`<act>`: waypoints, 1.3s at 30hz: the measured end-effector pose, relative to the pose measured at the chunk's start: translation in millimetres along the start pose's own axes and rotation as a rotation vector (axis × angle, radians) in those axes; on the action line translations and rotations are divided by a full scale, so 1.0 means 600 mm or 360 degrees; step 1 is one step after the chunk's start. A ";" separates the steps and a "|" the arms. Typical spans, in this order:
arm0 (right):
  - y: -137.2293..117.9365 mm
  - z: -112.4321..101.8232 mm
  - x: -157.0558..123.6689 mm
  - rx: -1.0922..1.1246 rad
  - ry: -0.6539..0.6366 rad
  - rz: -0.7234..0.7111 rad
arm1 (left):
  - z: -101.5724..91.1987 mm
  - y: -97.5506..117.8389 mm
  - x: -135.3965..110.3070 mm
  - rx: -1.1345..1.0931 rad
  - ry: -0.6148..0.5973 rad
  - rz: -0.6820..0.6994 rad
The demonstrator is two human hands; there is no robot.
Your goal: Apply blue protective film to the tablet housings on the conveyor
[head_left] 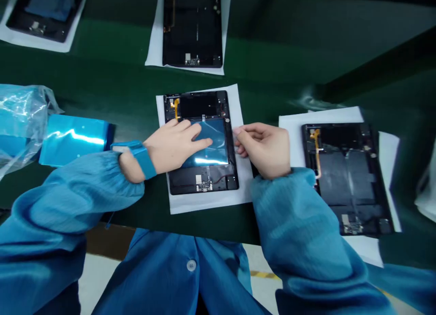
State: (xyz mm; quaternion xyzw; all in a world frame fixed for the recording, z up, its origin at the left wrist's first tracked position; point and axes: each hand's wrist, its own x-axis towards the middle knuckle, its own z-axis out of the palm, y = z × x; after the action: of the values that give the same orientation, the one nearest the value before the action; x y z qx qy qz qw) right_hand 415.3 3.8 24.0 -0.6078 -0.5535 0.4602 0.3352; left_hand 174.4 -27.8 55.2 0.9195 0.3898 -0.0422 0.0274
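Note:
In front of me a black tablet housing (pixel 184 182) lies open on a white paper sheet (pixel 204 205). A flat battery under shiny blue film (pixel 218 144) sits in its middle, and an orange flex cable (pixel 176 108) shows near the top left. My left hand (pixel 173 144) rests over the left part of the blue battery, palm down with fingers spread; a blue band (pixel 146 160) is round the wrist. My right hand (pixel 264 147) is just off the housing's right edge, above the paper. Its thumb and fingers are pinched together, and what they hold, if anything, is hidden.
Another tablet housing (pixel 347 178) lies on paper at the right. Two more, a middle one (pixel 192 28) and a left one (pixel 47 10), lie at the back. Blue-film batteries (pixel 75 140) are stacked at left beside a clear plastic bag (pixel 23 119).

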 end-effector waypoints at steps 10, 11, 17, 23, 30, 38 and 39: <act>-0.022 0.014 -0.032 -0.0843 0.0002 -0.0850 | -0.010 -0.031 -0.015 -0.0325 0.0078 -0.0336; -0.030 0.021 -0.036 -0.0974 -0.0160 -0.1022 | -0.005 -0.045 -0.032 -0.0378 0.0152 -0.0430; -0.063 0.077 -0.002 -0.1519 -0.0762 -0.1416 | 0.020 -0.076 -0.084 -0.0590 -0.0016 -0.0496; -0.058 0.088 -0.002 -0.1665 -0.0729 -0.1519 | 0.027 -0.069 -0.081 -0.0627 0.0002 -0.0493; -0.041 0.060 -0.022 -0.1585 -0.0733 -0.1686 | 0.032 -0.072 -0.084 -0.0649 0.0023 -0.0474; -0.040 0.051 -0.044 -0.1651 -0.0768 -0.1738 | 0.037 -0.072 -0.085 -0.0652 0.0046 -0.0475; -0.038 0.048 -0.052 -0.1592 -0.0823 -0.1820 | 0.036 -0.072 -0.085 -0.0649 0.0041 -0.0476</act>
State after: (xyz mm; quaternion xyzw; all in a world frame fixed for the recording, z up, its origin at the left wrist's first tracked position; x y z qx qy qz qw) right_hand 381.1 -26.2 40.9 -0.1826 -0.9800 0.0408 0.0681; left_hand 106.5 -36.0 37.8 0.8276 0.5223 0.0454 0.2008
